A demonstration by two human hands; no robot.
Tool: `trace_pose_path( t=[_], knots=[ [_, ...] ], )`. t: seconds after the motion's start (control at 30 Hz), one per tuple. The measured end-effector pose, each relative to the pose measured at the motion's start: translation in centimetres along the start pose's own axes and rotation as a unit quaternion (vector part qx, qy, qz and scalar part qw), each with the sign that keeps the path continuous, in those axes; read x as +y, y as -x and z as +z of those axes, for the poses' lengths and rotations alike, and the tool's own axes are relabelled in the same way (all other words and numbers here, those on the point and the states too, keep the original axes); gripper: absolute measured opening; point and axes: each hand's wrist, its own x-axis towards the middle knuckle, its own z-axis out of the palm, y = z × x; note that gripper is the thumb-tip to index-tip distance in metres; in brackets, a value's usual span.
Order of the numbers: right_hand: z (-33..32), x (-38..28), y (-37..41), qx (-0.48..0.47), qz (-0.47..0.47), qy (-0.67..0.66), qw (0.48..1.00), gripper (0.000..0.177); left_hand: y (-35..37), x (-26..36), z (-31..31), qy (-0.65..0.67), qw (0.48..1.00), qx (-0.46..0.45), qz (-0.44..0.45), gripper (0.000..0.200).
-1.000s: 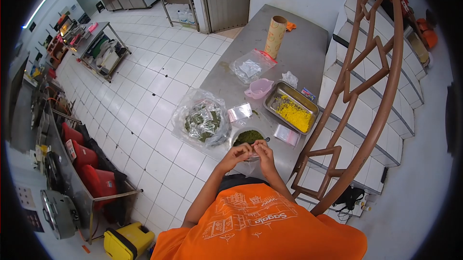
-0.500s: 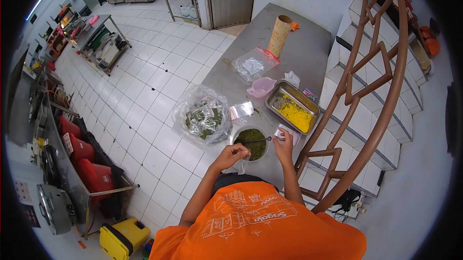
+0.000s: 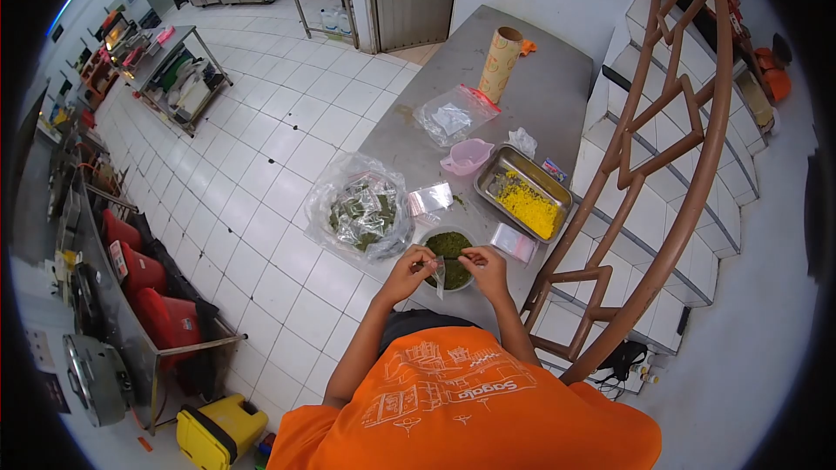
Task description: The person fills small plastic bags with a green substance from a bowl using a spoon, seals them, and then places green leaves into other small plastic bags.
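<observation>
My left hand [image 3: 411, 267] pinches the top of a small clear plastic pouch [image 3: 440, 276] that hangs over the near rim of a bowl of green ground herb [image 3: 449, 247]. My right hand [image 3: 486, 265] is at the pouch's other top corner, fingers closed on it. Both hands hover over the near end of the steel table [image 3: 505, 100]. A stack of small empty pouches [image 3: 514, 243] lies just right of the bowl.
A large clear bag of filled green packets [image 3: 361, 211] sits left of the bowl. Beyond are a steel tray of yellow powder [image 3: 527, 202], a pink cup [image 3: 466, 157], a zip bag [image 3: 453, 117] and a cardboard roll [image 3: 502, 64]. A brown stair railing [image 3: 670, 165] stands to the right.
My right hand came back from the stack of empty pouches to join the left at the pouch. The pouch now hangs over the bowl between both hands.
</observation>
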Motion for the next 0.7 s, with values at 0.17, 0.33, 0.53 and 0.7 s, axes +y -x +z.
trace_pose_path(
  t=[0.17, 0.33, 0.53, 0.7],
  knots=[
    [1.6, -0.7, 0.4, -0.089, -0.065, 0.038, 0.993, 0.022, 0.9, 0.5, -0.3, 0.000, 0.996, -0.087, -0.032, 0.015],
    [2.0, -1.2, 0.3, -0.152, -0.040, 0.083, 0.984, 0.025, 1.8, 0.1, -0.9, 0.055, 0.963, -0.234, -0.121, 0.016],
    [2.9, -1.6, 0.1, -0.159, -0.122, 0.117, 0.973, 0.026, 2.4, -2.6, -0.1, 0.041, 0.956, -0.272, -0.103, 0.016],
    [3.5, -0.4, 0.9, -0.191, -0.134, 0.121, 0.965, 0.023, 2.2, -1.9, -0.4, 0.027, 0.953, -0.271, -0.131, 0.017]
  ],
)
